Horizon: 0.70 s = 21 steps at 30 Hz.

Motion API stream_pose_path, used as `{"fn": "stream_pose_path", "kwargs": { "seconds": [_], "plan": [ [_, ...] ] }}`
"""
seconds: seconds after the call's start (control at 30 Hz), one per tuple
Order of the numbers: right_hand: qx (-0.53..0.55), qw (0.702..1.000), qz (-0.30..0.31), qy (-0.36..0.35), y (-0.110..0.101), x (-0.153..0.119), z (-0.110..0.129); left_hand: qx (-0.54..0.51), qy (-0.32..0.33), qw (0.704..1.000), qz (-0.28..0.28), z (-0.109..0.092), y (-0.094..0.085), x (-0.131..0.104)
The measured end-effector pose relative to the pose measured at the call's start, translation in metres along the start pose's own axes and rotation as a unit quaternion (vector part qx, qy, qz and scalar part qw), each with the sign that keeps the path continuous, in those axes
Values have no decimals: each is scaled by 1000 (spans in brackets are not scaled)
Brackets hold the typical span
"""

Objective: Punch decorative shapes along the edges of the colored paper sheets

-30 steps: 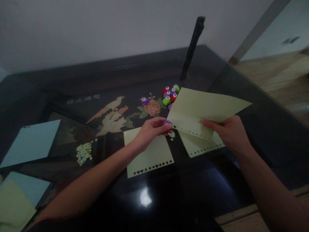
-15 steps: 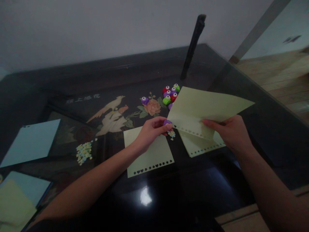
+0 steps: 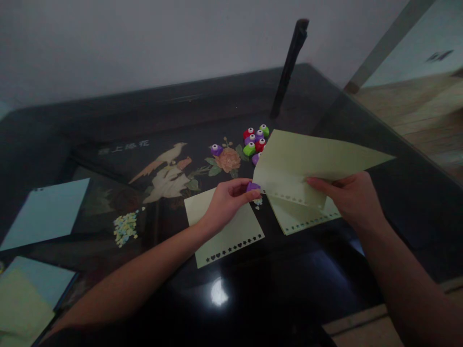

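Dark tabletop (image 3: 275,274); held sheet (image 3: 307,156) extends sideways, corner rightward.

My right hand (image 3: 356,195) has moved a little toward the right side of the frame, and the pale green sheet (image 3: 311,154) pinched in it has gone along, its far corner now reaching further right. My left hand (image 3: 228,202) has come slightly lower near the centre, and the purple punch (image 3: 253,186) in its fingers sits a touch further right and lower. Beneath that hand, the other punched sheet (image 3: 224,248) has turned a little, its starred lower edge swinging rightward at lower centre and now slanting more steeply.
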State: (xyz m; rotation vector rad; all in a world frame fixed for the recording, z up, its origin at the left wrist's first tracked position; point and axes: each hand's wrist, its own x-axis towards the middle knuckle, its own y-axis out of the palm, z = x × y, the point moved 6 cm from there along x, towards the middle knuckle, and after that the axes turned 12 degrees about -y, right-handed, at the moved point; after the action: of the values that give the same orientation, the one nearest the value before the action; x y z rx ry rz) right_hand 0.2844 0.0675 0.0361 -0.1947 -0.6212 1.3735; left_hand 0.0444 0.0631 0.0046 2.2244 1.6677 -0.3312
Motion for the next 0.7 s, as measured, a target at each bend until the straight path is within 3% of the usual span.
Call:
{"fn": "stream_pose_path", "kwargs": {
  "seconds": [0.37, 0.7],
  "plan": [
    [10, 1000, 15, 2, -2, 2, -1, 55, 0, 998, 10, 0, 4, 1],
    [41, 999, 9, 14, -5, 4, -7, 280, 103, 954, -16, -11, 4, -3]
  ]
}}
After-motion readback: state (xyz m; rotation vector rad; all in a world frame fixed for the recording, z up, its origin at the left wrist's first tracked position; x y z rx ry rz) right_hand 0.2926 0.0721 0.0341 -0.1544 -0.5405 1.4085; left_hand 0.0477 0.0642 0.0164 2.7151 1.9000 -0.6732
